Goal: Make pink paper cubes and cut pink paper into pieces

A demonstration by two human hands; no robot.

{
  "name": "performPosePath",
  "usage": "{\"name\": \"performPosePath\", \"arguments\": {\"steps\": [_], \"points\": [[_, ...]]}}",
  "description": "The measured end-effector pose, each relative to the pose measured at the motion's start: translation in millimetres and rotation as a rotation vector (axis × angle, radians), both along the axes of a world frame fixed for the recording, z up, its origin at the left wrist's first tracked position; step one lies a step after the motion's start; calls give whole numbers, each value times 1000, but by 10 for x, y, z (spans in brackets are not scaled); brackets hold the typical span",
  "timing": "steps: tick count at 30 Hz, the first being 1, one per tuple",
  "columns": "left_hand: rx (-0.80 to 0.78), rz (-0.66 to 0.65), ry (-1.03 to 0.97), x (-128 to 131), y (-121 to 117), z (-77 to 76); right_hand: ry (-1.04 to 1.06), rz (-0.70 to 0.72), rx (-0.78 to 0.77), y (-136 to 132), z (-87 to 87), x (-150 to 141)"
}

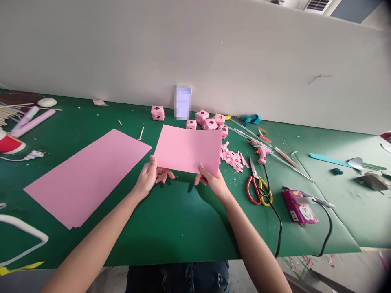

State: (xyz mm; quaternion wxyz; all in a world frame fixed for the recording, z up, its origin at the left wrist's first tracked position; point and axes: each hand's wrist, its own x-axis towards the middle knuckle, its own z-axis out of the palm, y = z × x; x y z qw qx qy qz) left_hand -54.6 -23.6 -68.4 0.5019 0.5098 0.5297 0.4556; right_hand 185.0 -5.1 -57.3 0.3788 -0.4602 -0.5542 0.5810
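Note:
Both hands hold up a pink sheet of paper (189, 148) over the front middle of the table. My left hand (149, 175) pinches its lower left corner, thumb in front and fingers behind. At the lower right corner, my right hand (214, 181) grips it with the thumb on top. Larger pink paper (91, 175) lies flat to the left, apart from my left hand. Behind the held sheet stand several folded pink paper boxes (202, 117) with diamond-shaped openings. A pile of pink paper strips (235, 158) shows past the sheet's right edge.
Scissors with red and yellow handles (259, 185) lie to the right, near a pink glue gun (262, 152) with a black cord. A purple power socket (301, 207) is farther right on the green table (183, 232). A blurred upright screen (183, 102) leans against the wall.

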Motion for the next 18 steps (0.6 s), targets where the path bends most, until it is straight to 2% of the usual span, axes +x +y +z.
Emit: {"name": "performPosePath", "arguments": {"steps": [3,7,10,13,15,18], "points": [[5,16,-39,-9,5,-17,41,7,-11,11,-19,-16],[-28,76,-146,-35,29,-21,138,-85,10,22,-66,-58],[-59,168,-223,-54,50,-2,180,-215,112,2,-110,-77],[-43,192,-270,-45,45,43,11,-290,292,-39,-170,-47],[-29,114,-332,-14,16,85,-166,-220,428,-69,-204,-13],[-53,-24,-417,55,-51,147,-319,-7,614,-115,-216,-6]]}}
